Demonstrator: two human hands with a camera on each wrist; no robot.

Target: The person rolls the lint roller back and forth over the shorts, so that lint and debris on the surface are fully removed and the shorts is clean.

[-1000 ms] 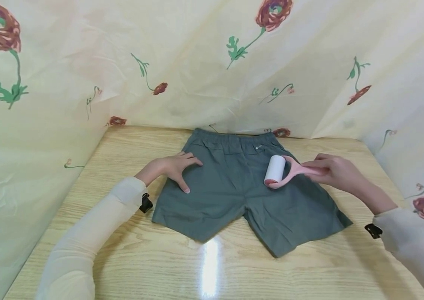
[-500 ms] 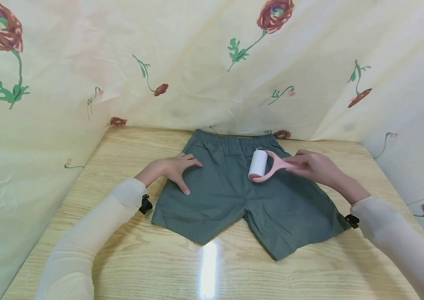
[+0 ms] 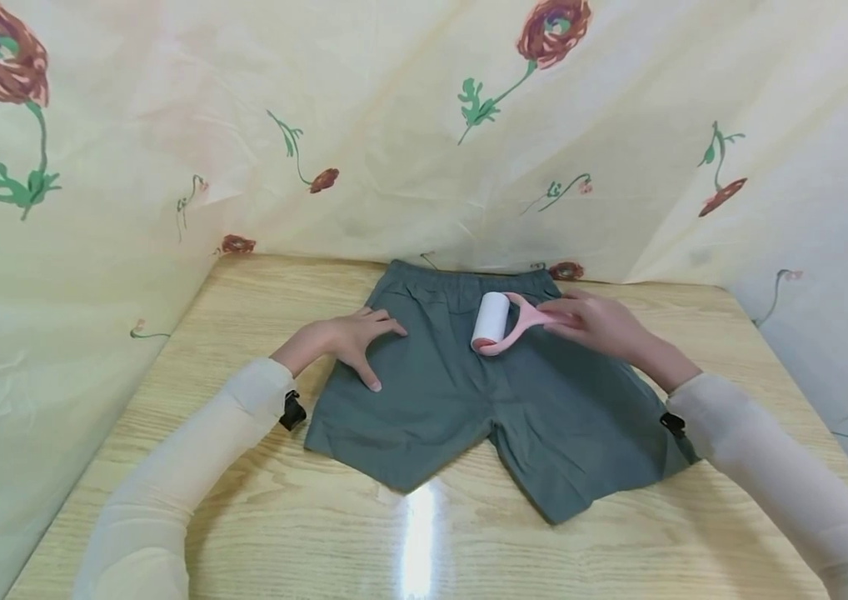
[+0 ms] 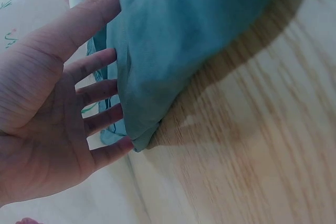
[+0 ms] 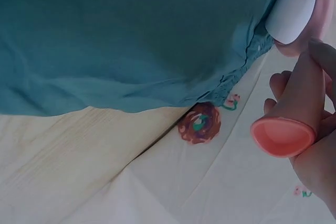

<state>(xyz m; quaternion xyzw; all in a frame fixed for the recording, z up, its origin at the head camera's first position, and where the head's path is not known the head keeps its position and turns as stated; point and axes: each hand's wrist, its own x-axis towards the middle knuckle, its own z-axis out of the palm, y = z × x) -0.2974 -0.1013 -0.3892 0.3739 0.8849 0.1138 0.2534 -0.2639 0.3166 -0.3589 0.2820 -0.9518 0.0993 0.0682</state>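
Dark grey-green shorts (image 3: 424, 392) lie spread flat on the table, waistband toward the back. My left hand (image 3: 352, 340) rests on their left side, fingers and thumb spread; in the left wrist view the fingertips of that hand (image 4: 58, 87) touch the cloth. My right hand (image 3: 600, 323) grips the pink handle of a lint roller (image 3: 491, 321). Its white roll sits on the shorts near the middle, just below the waistband. In the right wrist view the hollow end of the handle (image 5: 286, 137) points out past my fingers.
The table (image 3: 304, 533) has a light wood grain and a bright glare streak at the front. A cream cloth with printed flowers (image 3: 386, 125) hangs behind and along both sides. Black straps (image 3: 292, 410) sit at both wrists.
My right hand has moved the lint roller left and slightly back across the shorts, from the right leg to near the centre. The left hand has stayed in place.
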